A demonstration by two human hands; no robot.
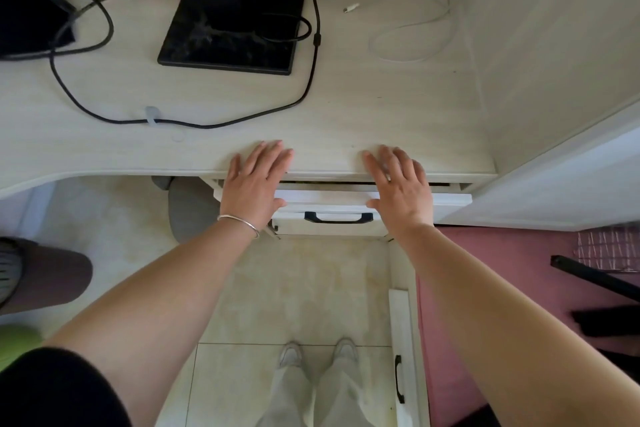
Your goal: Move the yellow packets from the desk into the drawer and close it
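The white drawer (329,199) under the desk's front edge is out only a narrow way, leaving a thin dark gap below the desktop. Its black handle (338,217) faces me. My left hand (254,184) lies flat with fingers spread over the drawer's left end and the desk edge. My right hand (401,185) lies the same way over the right end. Both hold nothing. No yellow packets show on the pale wood desk (346,121); the inside of the drawer is hidden.
A black monitor stand (230,33) and black cables (83,94) occupy the back left of the desk, a white cable (412,24) the back right. A cabinet door (401,357) with a black handle stands ajar below. My feet (318,355) are on the tiled floor.
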